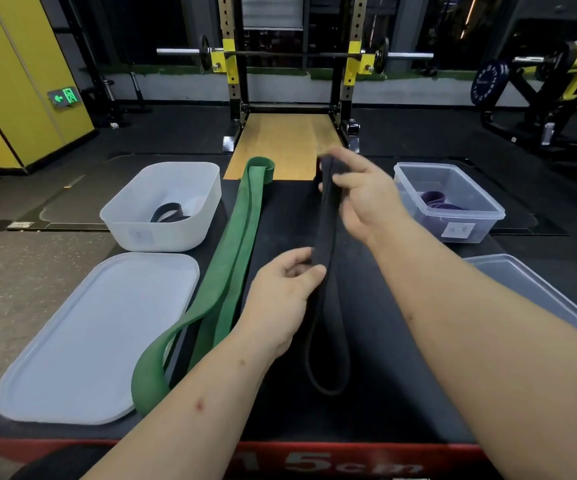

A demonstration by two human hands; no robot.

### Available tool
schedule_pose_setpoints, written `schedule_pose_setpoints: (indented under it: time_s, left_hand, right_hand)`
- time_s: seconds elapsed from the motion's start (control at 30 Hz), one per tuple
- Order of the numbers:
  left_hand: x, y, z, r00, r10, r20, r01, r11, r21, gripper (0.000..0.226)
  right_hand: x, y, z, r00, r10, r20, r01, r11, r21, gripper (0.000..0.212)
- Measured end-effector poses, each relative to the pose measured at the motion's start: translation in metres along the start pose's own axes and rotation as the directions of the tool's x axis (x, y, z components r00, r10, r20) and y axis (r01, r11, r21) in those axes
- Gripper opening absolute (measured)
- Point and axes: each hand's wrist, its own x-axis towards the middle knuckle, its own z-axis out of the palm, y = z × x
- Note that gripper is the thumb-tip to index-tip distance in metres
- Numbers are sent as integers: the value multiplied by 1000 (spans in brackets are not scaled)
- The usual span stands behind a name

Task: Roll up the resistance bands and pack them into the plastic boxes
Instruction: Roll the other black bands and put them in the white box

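Rolling: step in hand; black band lifted at centre, not yet coiled.
Right hand: pinches far end, 12 o'clock.
Left hand: pinches mid-length, loop end toward 6 o'clock.
Green band: flat, unrolled, 9 o'clock of black band.
Next: probably tight turns from far end, then into white box, 10 o'clock.

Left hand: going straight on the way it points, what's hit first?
The left hand pinches the black band, so that comes first; straight on past it, it would probably meet the wrist of the right hand. Depth is unclear.
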Motion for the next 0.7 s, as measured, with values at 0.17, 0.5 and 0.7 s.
schedule_pose_setpoints:
  time_s: [0.17, 0.5, 0.7]
  left_hand:
    - [2, -4, -1, 996, 17, -90, -3, 987, 158, 20]
    - [-16, 1, 4, 978, -202, -53, 207, 973, 102, 13]
    - [-35, 9, 10, 969, -241, 59, 240, 970, 23, 26]
  right_hand:
    - [17, 46, -18, 991, 123, -62, -137, 840, -525, 46]
    - [-32, 53, -36, 938, 338, -84, -326, 766, -554, 55]
    - [-116, 30, -47, 918, 395, -34, -328, 708, -626, 43]
